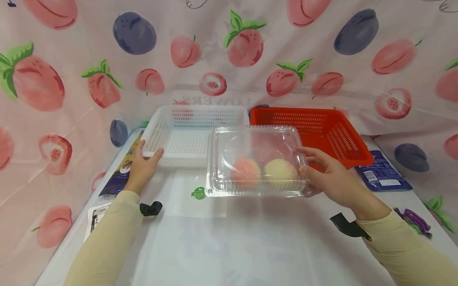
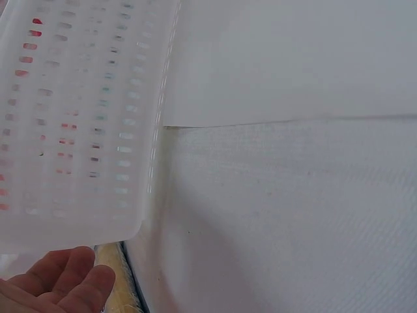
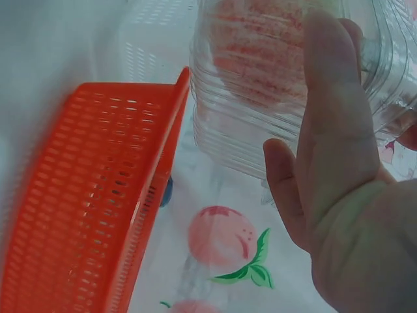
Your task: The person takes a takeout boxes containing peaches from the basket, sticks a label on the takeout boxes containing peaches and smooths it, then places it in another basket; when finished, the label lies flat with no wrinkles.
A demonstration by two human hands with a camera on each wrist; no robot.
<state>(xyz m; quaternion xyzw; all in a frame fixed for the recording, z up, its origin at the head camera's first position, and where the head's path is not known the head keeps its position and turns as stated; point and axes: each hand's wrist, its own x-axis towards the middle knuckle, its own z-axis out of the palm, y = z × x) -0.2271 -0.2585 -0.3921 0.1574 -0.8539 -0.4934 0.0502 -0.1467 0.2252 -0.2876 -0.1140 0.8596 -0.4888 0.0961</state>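
My right hand (image 1: 334,180) grips the right side of a clear plastic clamshell box (image 1: 218,159), held up in front of the two baskets. Inside it sit a round pink item (image 1: 246,171) and a round pale yellow one (image 1: 280,171), side by side. In the right wrist view, fingers and thumb close around the end of the box. My left hand (image 1: 143,167) is at the front left corner of a white perforated basket (image 1: 157,127). Its thumb and fingers are spread about that corner; in the left wrist view the fingertips (image 2: 98,277) lie loosely beside the basket wall.
A red perforated basket (image 1: 352,137) stands to the right of the white one. Dark blue packets lie at the left (image 1: 111,184) and right (image 1: 384,171). A purple-wrapped item (image 1: 415,220) is near my right forearm. A white sheet with a green label (image 1: 198,193) lies on the table.
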